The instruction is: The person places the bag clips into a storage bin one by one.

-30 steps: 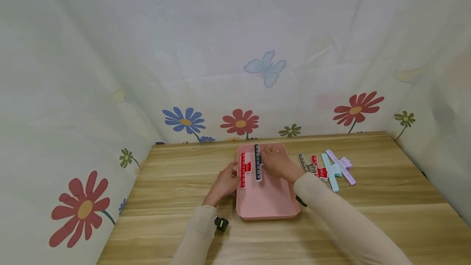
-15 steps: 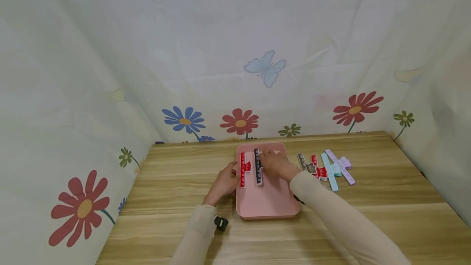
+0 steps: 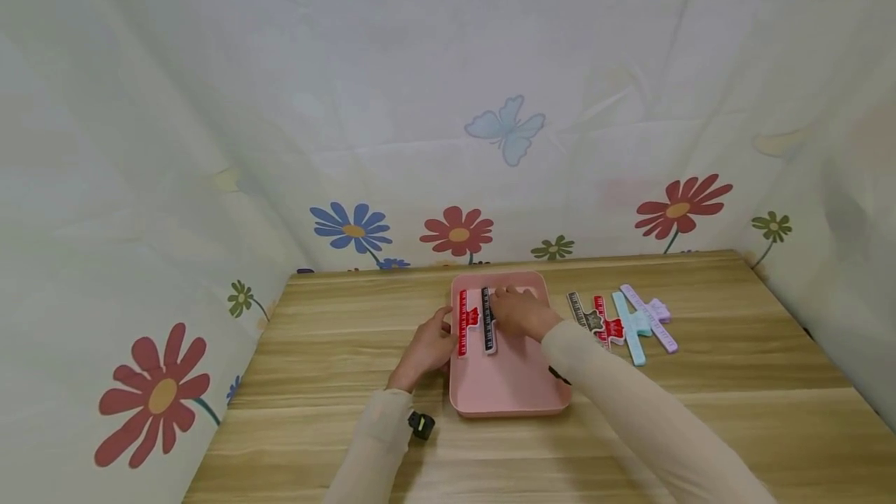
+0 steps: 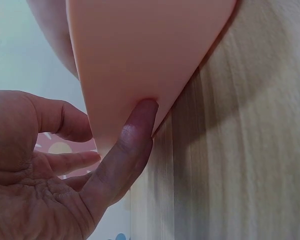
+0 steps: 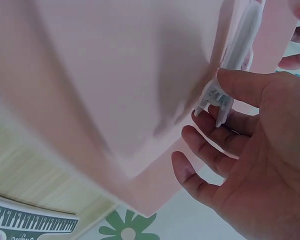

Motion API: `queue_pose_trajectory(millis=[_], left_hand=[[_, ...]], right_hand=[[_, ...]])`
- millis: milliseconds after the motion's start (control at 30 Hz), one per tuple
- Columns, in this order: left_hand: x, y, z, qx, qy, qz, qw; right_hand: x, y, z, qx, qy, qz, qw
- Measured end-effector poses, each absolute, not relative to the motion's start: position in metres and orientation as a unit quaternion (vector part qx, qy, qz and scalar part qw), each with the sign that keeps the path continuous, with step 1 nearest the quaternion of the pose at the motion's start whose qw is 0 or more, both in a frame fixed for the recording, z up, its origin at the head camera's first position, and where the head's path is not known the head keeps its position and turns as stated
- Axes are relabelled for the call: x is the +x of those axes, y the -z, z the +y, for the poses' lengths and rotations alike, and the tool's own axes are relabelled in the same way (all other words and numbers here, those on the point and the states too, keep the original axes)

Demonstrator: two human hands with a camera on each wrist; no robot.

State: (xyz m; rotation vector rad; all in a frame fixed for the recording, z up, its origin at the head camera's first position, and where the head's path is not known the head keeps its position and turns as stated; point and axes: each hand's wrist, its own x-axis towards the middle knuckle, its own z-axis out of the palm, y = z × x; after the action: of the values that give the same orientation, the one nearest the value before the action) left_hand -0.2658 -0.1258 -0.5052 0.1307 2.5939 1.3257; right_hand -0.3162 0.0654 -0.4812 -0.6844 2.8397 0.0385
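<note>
Inside the pink tray [image 3: 510,387], holds the black clip [image 3: 488,325] to the right of the red clip [image 3: 462,323], with both strips nearly parallel. Pinches it near its spring [image 5: 217,96] between thumb and fingers of the right hand [image 3: 516,312], with the outer fingers loosely bent. At the tray's left side, rests the left hand [image 3: 429,342] with fingers spread, one digit pressing the outer wall.

Looks light and stiff, probably plastic; may slip a little on its smooth faces, but seems hardly fragile. Best taken by the short squeeze tab, thumb on one face and finger on the other; might spring open if squeezed too hard there.

On the desk [image 3: 336,333], right of the tray, shows the dark clip [image 3: 577,309], the second red clip [image 3: 614,330], the pale blue clip [image 3: 628,329] and the lilac clip [image 3: 649,319], close together.

Bears a piano-key pattern along the black strip and the red one. Shows pale lettering on the red tab, too small to read. In the right wrist view, reveals cropped, upside-down script on the dark clip; cannot make out any brand.
</note>
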Motion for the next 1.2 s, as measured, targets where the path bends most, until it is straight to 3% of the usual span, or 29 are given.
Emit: queue_pose_trajectory(millis=[833,1200], left_hand=[[-0.266,0.509,-0.126,0.047,-0.459,0.881,0.105],[-0.266,0.508,-0.127,0.047,-0.462,0.879,0.105]], right_hand=[[-0.321,0.493,0.056,-0.226,-0.004,0.969,0.102],[-0.312,0.470,0.064,-0.234,0.022,0.968,0.086]])
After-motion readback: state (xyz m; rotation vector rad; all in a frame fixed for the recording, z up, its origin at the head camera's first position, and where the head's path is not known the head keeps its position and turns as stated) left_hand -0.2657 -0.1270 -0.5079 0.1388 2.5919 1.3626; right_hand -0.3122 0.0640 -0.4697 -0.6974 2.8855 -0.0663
